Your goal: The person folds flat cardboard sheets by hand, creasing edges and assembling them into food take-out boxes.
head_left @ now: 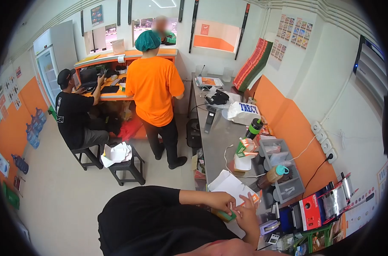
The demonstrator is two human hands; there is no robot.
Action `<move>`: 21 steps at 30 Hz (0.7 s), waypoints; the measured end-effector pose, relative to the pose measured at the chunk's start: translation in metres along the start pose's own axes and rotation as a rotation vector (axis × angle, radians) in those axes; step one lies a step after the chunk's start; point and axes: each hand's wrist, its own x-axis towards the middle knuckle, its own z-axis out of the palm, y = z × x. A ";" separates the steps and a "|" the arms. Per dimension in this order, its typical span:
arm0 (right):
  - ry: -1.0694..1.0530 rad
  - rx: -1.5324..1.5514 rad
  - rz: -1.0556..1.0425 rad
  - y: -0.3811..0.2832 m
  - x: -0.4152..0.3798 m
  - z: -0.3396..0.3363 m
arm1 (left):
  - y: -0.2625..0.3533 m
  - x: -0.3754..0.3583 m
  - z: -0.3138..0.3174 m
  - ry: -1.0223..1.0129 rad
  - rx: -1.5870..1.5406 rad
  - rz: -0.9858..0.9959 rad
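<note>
Low in the head view, my left hand reaches over the counter with its fingers bent and pinched on a small green and orange paper carton. My right hand meets it from the other side, thumb and fingertips closing on the same carton, one finger raised. My hands hide much of the carton. Just beyond my hands lie white cardboard sheets. A similar green, white and orange food carton stands farther along the counter.
A grey organizer holds a bottle with a turquoise lid. Along the metal counter are a black tumbler, a white bag and cables. Two people stand or sit by the window desk; a black stool bears white cartons.
</note>
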 end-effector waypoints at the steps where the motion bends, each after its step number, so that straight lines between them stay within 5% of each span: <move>1: 0.063 0.014 -0.011 -0.003 0.004 -0.003 | 0.006 -0.003 -0.002 0.008 -0.056 -0.059; 4: 0.108 0.165 -0.033 -0.007 0.011 -0.005 | -0.029 0.010 0.013 0.033 -0.109 0.213; 6: 0.146 0.181 -0.019 -0.001 0.012 0.001 | -0.018 0.004 0.005 0.015 -0.168 0.096; 10: 0.442 0.312 0.099 0.006 0.013 0.010 | -0.002 -0.004 -0.010 0.099 -0.335 -0.065; 12: 0.796 0.236 0.019 0.003 0.015 0.011 | -0.029 0.011 0.000 0.261 -0.512 0.105; 21: 0.468 -0.123 0.129 -0.023 0.020 0.016 | -0.032 0.016 0.008 0.324 -0.995 0.088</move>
